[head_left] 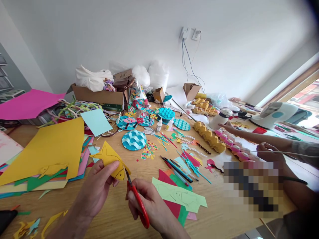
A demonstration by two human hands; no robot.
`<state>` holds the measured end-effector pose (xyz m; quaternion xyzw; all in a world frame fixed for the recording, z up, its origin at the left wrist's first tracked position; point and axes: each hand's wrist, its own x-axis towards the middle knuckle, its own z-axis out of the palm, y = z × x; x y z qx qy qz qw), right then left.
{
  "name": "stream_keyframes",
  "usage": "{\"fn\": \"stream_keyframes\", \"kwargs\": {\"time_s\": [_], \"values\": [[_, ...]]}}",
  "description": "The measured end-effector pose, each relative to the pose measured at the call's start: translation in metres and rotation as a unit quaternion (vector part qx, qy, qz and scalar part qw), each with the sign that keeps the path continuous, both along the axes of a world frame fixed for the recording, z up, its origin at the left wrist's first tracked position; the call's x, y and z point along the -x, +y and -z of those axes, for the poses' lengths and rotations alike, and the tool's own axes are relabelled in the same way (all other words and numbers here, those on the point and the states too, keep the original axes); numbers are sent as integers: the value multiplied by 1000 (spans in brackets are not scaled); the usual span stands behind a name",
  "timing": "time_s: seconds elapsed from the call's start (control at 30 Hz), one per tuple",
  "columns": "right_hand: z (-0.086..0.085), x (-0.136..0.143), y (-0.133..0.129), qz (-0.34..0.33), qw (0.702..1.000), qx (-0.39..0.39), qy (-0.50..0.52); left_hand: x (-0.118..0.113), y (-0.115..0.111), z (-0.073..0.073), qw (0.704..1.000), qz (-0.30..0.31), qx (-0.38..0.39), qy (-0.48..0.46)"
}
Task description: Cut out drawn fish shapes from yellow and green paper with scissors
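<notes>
My left hand (99,186) pinches a piece of yellow paper (113,161) with a fish drawn on it in dark lines. In my right hand (147,199) are red-handled scissors (139,202), their blades at the right edge of the yellow paper. A thin strip of paper stands away from the fish beside the blades. Just right of my right hand lies a light green paper (179,194) with fish outlines, on top of red and green sheets. Yellow paper scraps (25,229) lie at the lower left.
Coloured sheets (62,142) are piled at left. Blue wavy discs (134,140), confetti (149,149), glue bottles (159,125) and pens (176,169) cover the middle. At right, another person's hands (228,127) are near egg-carton strips (209,136), with a cable across.
</notes>
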<state>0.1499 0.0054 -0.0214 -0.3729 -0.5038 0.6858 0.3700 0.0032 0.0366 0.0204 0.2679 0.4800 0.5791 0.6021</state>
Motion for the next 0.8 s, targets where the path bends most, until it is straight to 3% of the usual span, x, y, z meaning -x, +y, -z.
{"fn": "stream_keyframes", "kwargs": {"time_s": [0.33, 0.67, 0.8], "values": [[-2, -3, -3, -23, 999, 14, 30, 4, 3, 5, 1000, -4, -19, 23], [-13, -15, -1, 4, 985, -36, -169, 19, 10, -2, 997, -11, -66, 48], [-23, -15, -3, -9, 998, -1, -61, 17, 10, 1, 997, -10, -52, 64]]}}
